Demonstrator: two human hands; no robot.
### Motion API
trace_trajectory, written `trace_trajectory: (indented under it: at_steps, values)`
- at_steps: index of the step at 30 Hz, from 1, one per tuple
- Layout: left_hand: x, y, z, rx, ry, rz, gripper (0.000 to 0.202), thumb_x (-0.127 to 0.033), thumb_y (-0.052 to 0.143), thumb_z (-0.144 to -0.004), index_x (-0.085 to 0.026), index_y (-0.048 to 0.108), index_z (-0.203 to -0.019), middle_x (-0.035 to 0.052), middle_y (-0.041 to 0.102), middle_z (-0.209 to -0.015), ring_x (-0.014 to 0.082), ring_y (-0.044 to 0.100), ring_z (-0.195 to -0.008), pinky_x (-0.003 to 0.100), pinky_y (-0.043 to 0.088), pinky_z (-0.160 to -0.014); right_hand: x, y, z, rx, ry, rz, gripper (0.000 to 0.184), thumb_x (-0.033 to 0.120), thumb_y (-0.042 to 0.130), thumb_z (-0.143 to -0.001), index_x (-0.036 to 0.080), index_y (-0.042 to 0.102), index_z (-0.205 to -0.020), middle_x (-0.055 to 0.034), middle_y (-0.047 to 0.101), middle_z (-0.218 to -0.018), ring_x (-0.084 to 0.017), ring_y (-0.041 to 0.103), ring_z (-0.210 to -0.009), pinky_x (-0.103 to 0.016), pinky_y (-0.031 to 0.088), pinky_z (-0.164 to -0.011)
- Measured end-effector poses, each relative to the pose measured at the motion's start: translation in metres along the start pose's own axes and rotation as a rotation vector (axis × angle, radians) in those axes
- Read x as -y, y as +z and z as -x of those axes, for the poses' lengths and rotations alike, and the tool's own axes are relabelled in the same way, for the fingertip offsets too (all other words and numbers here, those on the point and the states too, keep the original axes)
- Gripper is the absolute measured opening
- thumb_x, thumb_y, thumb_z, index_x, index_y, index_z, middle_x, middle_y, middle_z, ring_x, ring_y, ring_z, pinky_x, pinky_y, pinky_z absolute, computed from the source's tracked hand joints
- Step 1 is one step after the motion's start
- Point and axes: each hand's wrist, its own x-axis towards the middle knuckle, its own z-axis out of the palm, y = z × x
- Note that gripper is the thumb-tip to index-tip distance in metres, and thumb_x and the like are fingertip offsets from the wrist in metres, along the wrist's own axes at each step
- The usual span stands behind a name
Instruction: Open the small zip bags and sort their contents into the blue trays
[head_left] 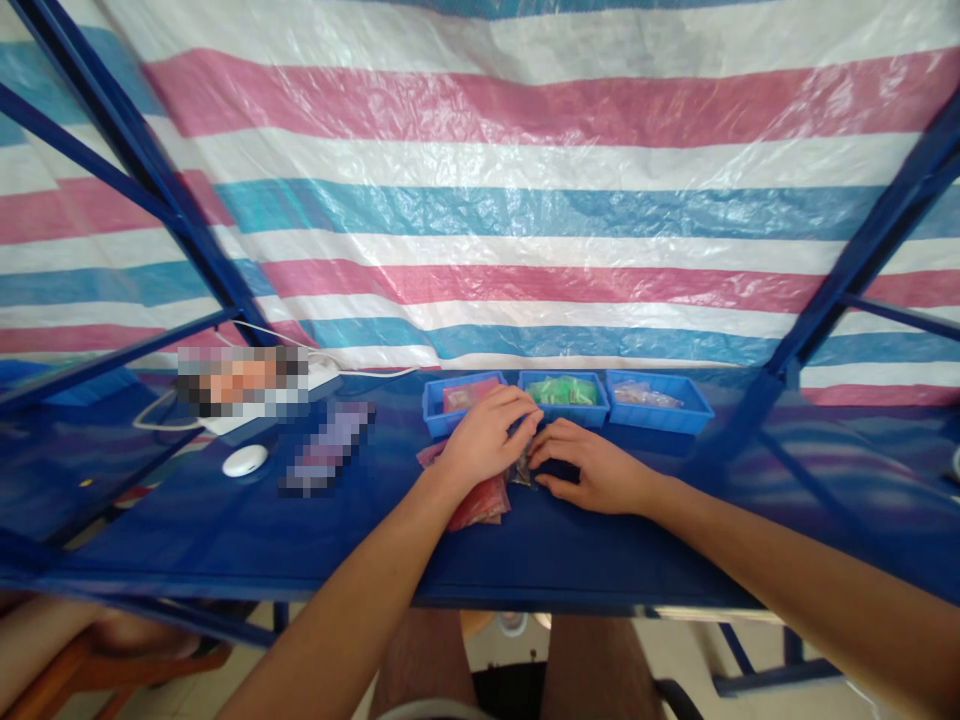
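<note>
two bare hands meet at the middle of a blue counter (225, 540), working over a small heap of packets. the left hand (487, 437) lies palm down on a pile of red packets (480, 503), fingers curled over its far edge; whether its grip is clenched on a packet or merely resting on top cannot be told from this angle. the right hand (592, 468) lies flat just beside it, fingers reaching toward a small dark packet (523, 470) that sits between the two hands; that grip looks loose and released, the fingertips touching or nearly touching the packet.

three blue trays stand in a row just behind the hands, near the counter's back edge. the left tray (439, 400) holds reddish packets and is partly covered by the left hand's fingers, the middle tray (564, 390) holds green packets, and the right tray (660, 402) holds pale, clear ones.

well off to the left lie a white oval device (244, 460), a white cable (157, 410) and two blurred-out items. a striped plastic tarp (525, 200) in pink, white and blue hangs behind the counter, framed by blue metal bars (862, 250). the person's bare knees show below the counter's front edge.
</note>
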Motion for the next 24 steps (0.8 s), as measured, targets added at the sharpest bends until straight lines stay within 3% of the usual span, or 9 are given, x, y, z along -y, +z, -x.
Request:
trace_trajectory:
  at_steps: [6, 12, 17, 24]
  values:
    - [0.003, 0.002, -0.001, 0.034, -0.002, 0.001, 0.032, -0.033, 0.045, -0.107, -0.021, 0.075, -0.106, 0.0109, 0.072, -0.108, 0.0241, 0.067, -0.107, 0.039, 0.052, -0.101, 0.002, 0.003, -0.004, 0.015, 0.016, 0.104, 0.023, 0.043, 0.076, -0.092, 0.024, 0.071, -0.102, -0.0082, 0.073, -0.107, -0.028, 0.064, -0.105, -0.046, 0.052, -0.097]
    - [0.006, 0.000, -0.001, 0.044, 0.025, -0.016, 0.031, -0.031, 0.045, -0.107, -0.019, 0.073, -0.107, 0.0110, 0.072, -0.107, 0.0234, 0.066, -0.105, 0.037, 0.052, -0.098, 0.006, -0.001, -0.006, 0.045, 0.089, 0.132, 0.019, 0.029, 0.076, -0.090, 0.022, 0.069, -0.105, -0.0089, 0.072, -0.108, -0.028, 0.064, -0.106, -0.043, 0.054, -0.096]
    - [0.007, 0.003, 0.000, 0.027, 0.062, -0.004, 0.028, -0.030, 0.048, -0.107, -0.017, 0.073, -0.105, 0.0112, 0.072, -0.105, 0.0224, 0.067, -0.102, 0.036, 0.053, -0.094, 0.003, 0.001, 0.004, 0.024, 0.045, 0.248, 0.019, 0.012, 0.063, -0.090, 0.020, 0.067, -0.107, -0.0094, 0.072, -0.103, -0.027, 0.065, -0.102, -0.043, 0.053, -0.096]
    - [-0.005, 0.003, -0.004, 0.083, 0.065, 0.016, 0.026, -0.032, 0.051, -0.106, -0.018, 0.073, -0.110, 0.0094, 0.076, -0.109, 0.0219, 0.069, -0.105, 0.034, 0.053, -0.096, -0.012, -0.005, 0.014, -0.075, 0.039, 0.244, 0.023, 0.012, 0.056, -0.095, 0.022, 0.069, -0.111, -0.0067, 0.075, -0.097, -0.023, 0.070, -0.089, -0.039, 0.056, -0.086]
